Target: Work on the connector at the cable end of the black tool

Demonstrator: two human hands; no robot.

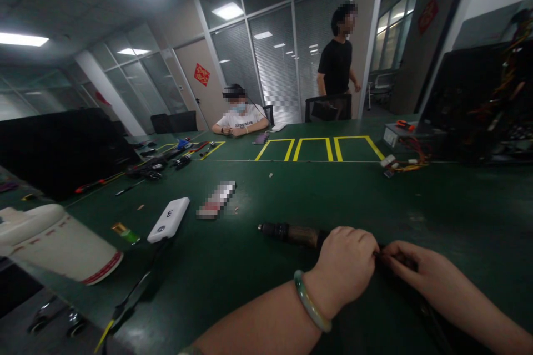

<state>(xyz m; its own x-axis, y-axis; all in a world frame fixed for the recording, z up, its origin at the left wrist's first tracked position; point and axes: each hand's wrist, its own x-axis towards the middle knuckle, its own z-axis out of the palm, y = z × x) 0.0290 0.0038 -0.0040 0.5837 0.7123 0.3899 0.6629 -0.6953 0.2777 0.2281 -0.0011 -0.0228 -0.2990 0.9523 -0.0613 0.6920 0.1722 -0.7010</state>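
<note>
My left hand, with a green bangle on its wrist, is curled into a fist on a dark electric screwdriver that lies on the green table. The tool's tip points left. My right hand meets the left one from the right, its fingers pinched on the tool's dark rear end or its cable; which one is hidden by the hands.
A white power bank, a blurred card and a small green item lie to the left. A white bag sits at the left edge. A person sits opposite, another stands behind. Wired electronics occupy the right.
</note>
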